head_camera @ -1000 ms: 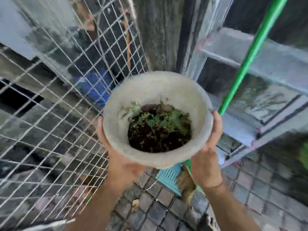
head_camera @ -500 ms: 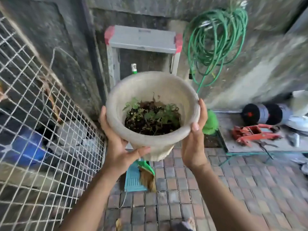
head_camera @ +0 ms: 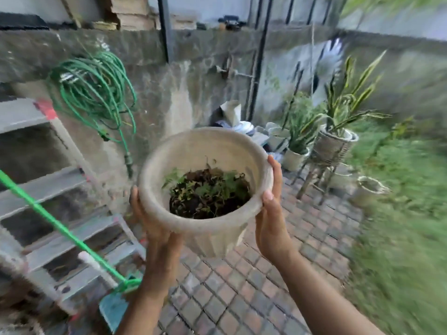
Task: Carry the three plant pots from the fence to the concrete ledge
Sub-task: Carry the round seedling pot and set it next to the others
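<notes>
I hold a round, pale stone-coloured plant pot [head_camera: 193, 153] in front of me at chest height, over the paving. It carries dark soil and small green weeds. My left hand [head_camera: 154, 228] cups its left side and underside. My right hand [head_camera: 271, 213] presses against its right rim and wall, thumb on the rim. The pot's base is partly hidden by my hands.
A stepladder [head_camera: 48, 201] and a green-handled broom [head_camera: 60, 226] lean at the left, with a coiled green hose [head_camera: 94, 93] on the concrete wall [head_camera: 193, 76]. Potted plants [head_camera: 336, 141] and an empty pot [head_camera: 367, 189] stand at the right by grass [head_camera: 406, 226]. Brick paving [head_camera: 242, 286] lies below.
My view has swung right, away from the wire fence, with the pot still in both hands. The ladder and hose have shifted left, and the potted plants and grass have come into view.
</notes>
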Available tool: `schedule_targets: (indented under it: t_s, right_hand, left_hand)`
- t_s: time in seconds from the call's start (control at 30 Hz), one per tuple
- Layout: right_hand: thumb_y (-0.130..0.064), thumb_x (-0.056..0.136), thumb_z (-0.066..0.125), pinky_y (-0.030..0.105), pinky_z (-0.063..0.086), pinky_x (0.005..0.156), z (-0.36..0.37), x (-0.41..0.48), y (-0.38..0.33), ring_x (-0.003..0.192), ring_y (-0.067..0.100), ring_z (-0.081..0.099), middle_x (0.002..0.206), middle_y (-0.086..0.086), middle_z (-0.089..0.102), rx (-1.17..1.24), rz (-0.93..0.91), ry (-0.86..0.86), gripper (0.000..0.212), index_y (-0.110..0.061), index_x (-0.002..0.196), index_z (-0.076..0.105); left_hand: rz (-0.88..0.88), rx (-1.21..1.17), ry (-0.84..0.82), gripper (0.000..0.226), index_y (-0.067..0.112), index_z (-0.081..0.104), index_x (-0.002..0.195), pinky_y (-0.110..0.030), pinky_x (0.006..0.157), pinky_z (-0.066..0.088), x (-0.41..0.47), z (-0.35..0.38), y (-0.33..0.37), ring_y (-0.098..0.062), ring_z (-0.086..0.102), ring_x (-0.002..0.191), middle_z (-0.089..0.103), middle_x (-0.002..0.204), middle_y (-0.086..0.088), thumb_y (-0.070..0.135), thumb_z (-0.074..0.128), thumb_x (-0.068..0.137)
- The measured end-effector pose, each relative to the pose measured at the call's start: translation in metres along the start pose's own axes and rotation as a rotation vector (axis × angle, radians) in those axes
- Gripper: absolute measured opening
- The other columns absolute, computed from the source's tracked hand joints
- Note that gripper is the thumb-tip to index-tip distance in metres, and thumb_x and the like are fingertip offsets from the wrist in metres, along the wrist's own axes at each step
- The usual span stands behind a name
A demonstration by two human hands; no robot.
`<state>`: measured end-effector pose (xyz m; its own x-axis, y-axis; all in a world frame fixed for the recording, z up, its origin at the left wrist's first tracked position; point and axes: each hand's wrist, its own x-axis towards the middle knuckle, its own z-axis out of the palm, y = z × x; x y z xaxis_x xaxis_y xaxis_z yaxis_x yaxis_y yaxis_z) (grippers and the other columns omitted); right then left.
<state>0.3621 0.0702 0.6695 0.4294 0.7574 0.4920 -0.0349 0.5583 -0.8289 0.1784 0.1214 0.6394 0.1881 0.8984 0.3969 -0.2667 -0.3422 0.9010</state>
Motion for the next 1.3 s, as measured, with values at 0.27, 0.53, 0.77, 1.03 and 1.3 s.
schedule_targets:
  t_s: [0.27,0.53,0.77,1.03,1.3]
  right_hand:
    - [-0.074,0.086,0.069,0.038,0.03,0.129,-0.162,-0.126,-0.129,0.158,0.014,0.033,0.167,-0.016,0.039,-0.254,-0.101,0.359,0.067,-0.058,0.147,0.045]
    - [-0.073,0.086,0.069,0.021,0.05,0.11,-0.261,-0.22,-0.246,0.142,0.003,0.054,0.153,-0.023,0.055,-0.396,-0.234,0.758,0.065,-0.055,0.145,0.05]
    - [-0.049,0.092,0.054,0.045,0.034,0.127,-0.311,-0.291,-0.276,0.151,0.02,0.046,0.16,-0.005,0.051,-0.565,-0.385,1.072,0.056,-0.05,0.148,0.049]
    - [-0.04,0.093,0.052,0.018,0.05,0.105,-0.303,-0.388,-0.332,0.136,0.003,0.059,0.147,-0.015,0.062,-0.694,-0.515,1.439,0.054,-0.044,0.147,0.045]
    - [-0.057,0.096,0.055,0.019,0.037,0.117,-0.267,-0.547,-0.39,0.148,0.001,0.044,0.158,-0.015,0.047,-0.948,-0.613,1.842,0.049,-0.057,0.145,0.047]
  left_hand:
    - [-0.032,-0.187,-0.402,0.122,0.023,-0.006,0.168,-0.011,0.113,0.043,-0.111,0.167,0.017,0.016,0.04,0.146,0.02,0.175,0.0,0.035,0.078,0.081]
    - [-0.126,-0.35,-0.787,0.095,0.063,0.016,0.159,-0.076,0.113,0.037,-0.182,0.301,0.038,-0.023,0.051,0.149,0.042,0.168,0.014,0.038,0.075,0.088]
    - [-0.378,-0.466,-1.11,0.099,0.012,0.019,0.168,-0.044,0.099,0.05,-0.229,0.403,0.028,-0.032,0.047,0.134,0.027,0.172,-0.027,0.026,0.062,0.08]
    - [-0.476,-0.631,-1.648,0.081,-0.028,0.04,0.133,-0.028,0.07,0.052,-0.322,0.472,0.058,-0.018,0.054,0.087,0.056,0.118,-0.021,0.031,0.05,0.078]
    - [-0.58,-0.698,-1.943,0.117,0.017,0.019,0.167,-0.028,0.074,0.059,-0.5,0.491,0.139,-0.039,0.056,0.129,0.032,0.168,-0.029,0.052,0.07,0.067]
